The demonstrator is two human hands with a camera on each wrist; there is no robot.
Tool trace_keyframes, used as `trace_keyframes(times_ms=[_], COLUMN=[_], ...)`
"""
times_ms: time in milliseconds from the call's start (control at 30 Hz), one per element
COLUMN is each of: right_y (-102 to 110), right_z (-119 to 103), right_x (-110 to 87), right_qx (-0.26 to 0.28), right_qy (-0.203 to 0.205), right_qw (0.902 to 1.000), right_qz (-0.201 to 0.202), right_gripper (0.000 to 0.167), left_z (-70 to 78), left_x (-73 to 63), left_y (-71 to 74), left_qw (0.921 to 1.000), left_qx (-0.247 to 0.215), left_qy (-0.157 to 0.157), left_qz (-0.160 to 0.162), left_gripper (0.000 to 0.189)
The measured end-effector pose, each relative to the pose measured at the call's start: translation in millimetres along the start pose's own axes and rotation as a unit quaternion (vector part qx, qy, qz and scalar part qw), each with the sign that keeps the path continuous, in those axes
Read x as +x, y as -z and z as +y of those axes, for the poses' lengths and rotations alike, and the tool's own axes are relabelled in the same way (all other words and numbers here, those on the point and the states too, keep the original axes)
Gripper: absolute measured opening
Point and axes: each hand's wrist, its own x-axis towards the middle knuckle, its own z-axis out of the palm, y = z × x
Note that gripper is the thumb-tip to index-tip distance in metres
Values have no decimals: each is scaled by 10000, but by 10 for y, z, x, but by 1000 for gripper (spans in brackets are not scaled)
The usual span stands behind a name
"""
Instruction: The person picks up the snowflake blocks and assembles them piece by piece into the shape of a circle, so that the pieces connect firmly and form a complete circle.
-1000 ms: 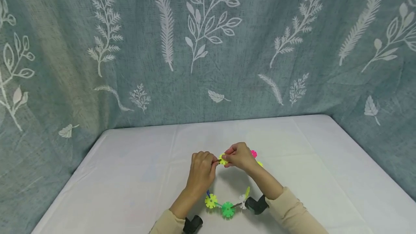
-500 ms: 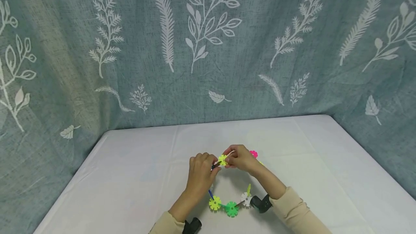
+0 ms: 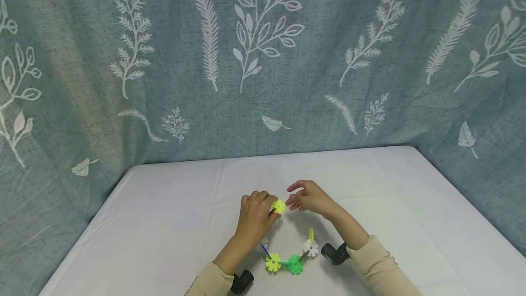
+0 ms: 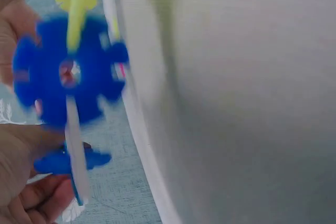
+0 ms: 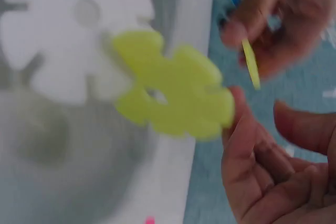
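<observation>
My left hand [image 3: 255, 214] pinches a chain of slotted flower-shaped plastic discs near a yellow disc [image 3: 278, 206]. From it the chain hangs down past a white disc [image 3: 265, 242], a dark blue disc [image 3: 265, 251], a yellow disc [image 3: 273, 263] and a green disc [image 3: 295, 264]. Beyond the green one come another white disc [image 3: 311, 248] and an edge-on yellow disc [image 3: 311, 235]. My right hand [image 3: 310, 198] is apart from the chain, fingers loosely spread, holding nothing. Blue discs [image 4: 47, 82] show close up in the left wrist view, blurred.
A white cloth covers the table [image 3: 172, 223]. Behind it hangs a blue-green curtain [image 3: 263, 118] with white leaf prints. Black wrist cameras [image 3: 334, 254] sit by both wrists. A small pink bit [image 5: 150, 220] shows at the bottom of the right wrist view.
My right hand has let go of the yellow disc and drawn off to the right. The left hand still holds the chain. The pink disc beside the right hand no longer shows in the head view.
</observation>
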Motion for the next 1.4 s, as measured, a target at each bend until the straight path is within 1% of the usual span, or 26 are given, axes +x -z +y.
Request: trace_keyframes(times_ms=[33,67,100,167,200,233,300,400,533,733,800,833,900,967,1033,1100,1200,1333,1400], right_y=[51,104,155,244,278,303,333,327,288,249,241,236,222,196,157,113,40,-47,-84], right_z=[30,62,98,177,214,251,300,348,376,382,377,368,339,284,209,127,35,-7,-12], right_x=[9,16,23,45,53,65,84,119,147,155,152,146,133,111,76,29,-38,-81,-84], right_qx=[-297,-634,-1039,-1827,-2140,-2383,-2685,-2802,-2845,-2922,-2982,-3005,-2982,-2826,-2557,-2339,-2245,-2223,-2155], right_qy=[44,62,37,-211,-390,-602,-942,-1249,-1206,-990,-864,-769,-475,-46,444,935,1440,1813,1925], right_qw=[9992,9965,9907,9728,9637,9563,9475,9443,9448,9455,9450,9452,9478,9538,9607,9635,9603,9553,9550], right_qz=[248,545,874,1408,1548,1586,1457,1188,1088,1040,1026,1023,1020,1018,989,911,819,715,672], right_gripper=[28,25,22,19,19,20,22,27,30,26,25,21,15,12,13,14,16,18,17], left_z=[-2,-5,-9,-14,-15,-17,-19,-17,-10,1,1,1,0,-2,-4,-7,-8,-10,-12], left_x=[-3,-6,-9,-16,-21,-24,-32,-46,-55,-56,-57,-57,-57,-56,-52,-46,-37,-32,-33], left_y=[5,9,11,16,17,17,16,15,4,-3,-4,-4,-5,-2,5,15,32,38,35], left_qw=[10000,9999,9999,9997,9996,9995,9994,9994,9994,9993,9992,9992,9992,9990,9989,9988,9986,9984,9984], left_qx=[-7,-19,-40,-112,-155,-178,-188,-169,-189,-214,-220,-225,-238,-262,-285,-294,-299,-316,-334], left_qy=[54,111,166,235,252,267,286,301,271,282,302,309,322,348,363,398,446,475,461], left_qz=[4,1,-4,-14,-19,-21,11,51,108,143,121,111,88,68,61,48,11,-28,-24], left_gripper=[34,33,33,33,33,33,33,34,35,35,35,35,34,34,34,34,34,34,34])
